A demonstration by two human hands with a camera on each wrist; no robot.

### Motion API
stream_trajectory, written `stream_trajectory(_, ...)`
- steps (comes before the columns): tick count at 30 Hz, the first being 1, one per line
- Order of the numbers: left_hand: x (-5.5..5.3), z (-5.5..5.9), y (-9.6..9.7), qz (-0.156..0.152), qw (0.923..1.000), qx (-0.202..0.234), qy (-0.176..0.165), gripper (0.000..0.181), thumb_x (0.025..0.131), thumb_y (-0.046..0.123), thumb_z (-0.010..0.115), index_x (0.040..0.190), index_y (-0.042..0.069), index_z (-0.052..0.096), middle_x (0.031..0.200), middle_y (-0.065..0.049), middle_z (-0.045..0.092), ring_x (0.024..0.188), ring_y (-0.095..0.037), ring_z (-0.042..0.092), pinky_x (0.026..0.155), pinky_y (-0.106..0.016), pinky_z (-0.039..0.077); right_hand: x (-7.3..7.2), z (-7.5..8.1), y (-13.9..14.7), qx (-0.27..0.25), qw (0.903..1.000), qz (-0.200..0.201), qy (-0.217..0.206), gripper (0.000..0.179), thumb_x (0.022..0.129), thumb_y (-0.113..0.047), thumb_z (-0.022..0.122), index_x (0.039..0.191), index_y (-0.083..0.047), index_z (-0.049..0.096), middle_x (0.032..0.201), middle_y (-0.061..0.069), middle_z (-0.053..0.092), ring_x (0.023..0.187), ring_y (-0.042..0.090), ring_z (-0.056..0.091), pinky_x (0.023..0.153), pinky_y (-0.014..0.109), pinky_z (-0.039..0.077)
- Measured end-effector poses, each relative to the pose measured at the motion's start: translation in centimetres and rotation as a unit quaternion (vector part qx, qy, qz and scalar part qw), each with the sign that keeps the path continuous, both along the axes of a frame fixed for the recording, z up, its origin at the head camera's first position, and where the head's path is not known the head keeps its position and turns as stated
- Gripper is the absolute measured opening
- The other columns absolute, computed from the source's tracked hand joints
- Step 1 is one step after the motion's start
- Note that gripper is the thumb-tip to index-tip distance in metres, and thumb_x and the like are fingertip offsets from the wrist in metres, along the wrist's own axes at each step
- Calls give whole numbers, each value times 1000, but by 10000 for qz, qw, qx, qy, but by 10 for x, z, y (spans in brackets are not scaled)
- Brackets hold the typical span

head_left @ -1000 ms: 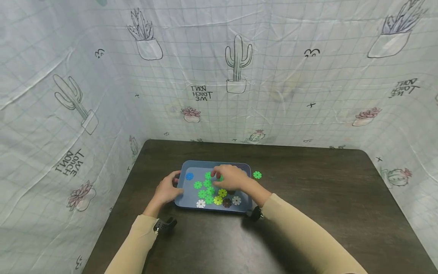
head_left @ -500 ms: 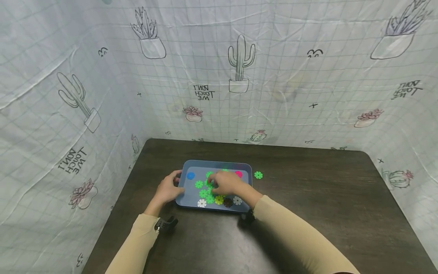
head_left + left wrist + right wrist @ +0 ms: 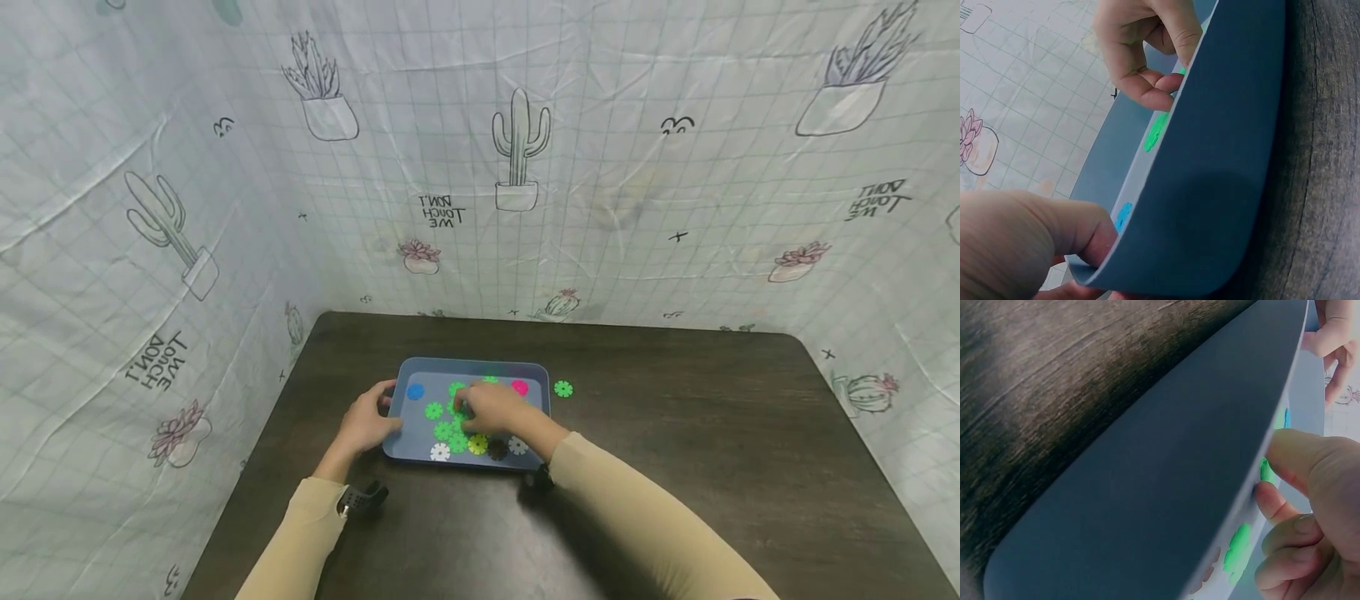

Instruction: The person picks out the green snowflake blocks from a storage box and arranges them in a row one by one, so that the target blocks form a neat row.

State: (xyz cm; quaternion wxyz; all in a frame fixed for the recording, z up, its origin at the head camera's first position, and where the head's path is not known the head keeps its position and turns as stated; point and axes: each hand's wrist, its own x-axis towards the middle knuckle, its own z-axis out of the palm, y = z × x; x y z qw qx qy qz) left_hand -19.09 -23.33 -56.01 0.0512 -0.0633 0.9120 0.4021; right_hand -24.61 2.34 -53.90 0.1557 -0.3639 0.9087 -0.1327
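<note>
A blue-grey tray (image 3: pixel 472 365) holds several flat, notched plastic snowflake discs, mostly green (image 3: pixel 433 411). My left hand (image 3: pixel 365 421) grips the tray's left side, its thumb over the rim in the left wrist view. Over the middle of the tray, my right hand (image 3: pixel 495 408) has its fingers bent down among the green discs. In the right wrist view a green disc (image 3: pixel 1265 470) shows between thumb and index finger. The tray wall (image 3: pixel 1141 456) hides part of the fingertips there, so I cannot tell whether they pinch it.
A blue disc (image 3: pixel 416 392) lies at the tray's back left and a pink disc (image 3: pixel 520 387) at its back right. Yellow (image 3: pixel 477 444), brown (image 3: pixel 497 451) and white discs (image 3: pixel 439 452) lie along the front. One green disc (image 3: pixel 563 389) is on the dark table beyond the tray's right side.
My right hand has moved left and nearer the front, uncovering the pink disc and lowering over the green ones. My left hand keeps its grip on the tray.
</note>
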Motion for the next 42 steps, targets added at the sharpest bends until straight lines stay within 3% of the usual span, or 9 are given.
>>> stream_trajectory(8,2,-3,0,51,10000,13,-46,75,78,5,75,150,10,53,125,-19,68,106,-37,64,80,-47,53,1,-1,-3,43,9998,-169,-116,33,91,-28,79,119,-12,72,104,0,69,91,15,64,81,38,54)
stream_trajectory(18,-3,4,2,-6,10000,54,36,75,78,5,75,150,9,53,123,-18,68,104,-36,64,79,-47,53,0,2,3,100,9999,-16,28,33,89,-40,80,116,-22,71,100,-5,60,82,11,55,70,34,50)
stream_trajectory(28,-4,6,3,27,9999,88,-45,74,80,4,76,150,9,52,126,-19,67,104,-36,65,77,-45,55,-3,3,3,118,9997,-151,-178,31,89,-39,81,109,-17,72,103,-4,61,88,13,59,77,36,52)
stream_trajectory(42,-2,5,1,28,9999,73,-84,74,80,5,75,150,9,52,126,-19,67,104,-36,66,79,-47,55,-2,2,1,-37,9985,-295,-462,31,89,-36,83,106,-14,70,94,-4,65,83,13,60,76,35,52)
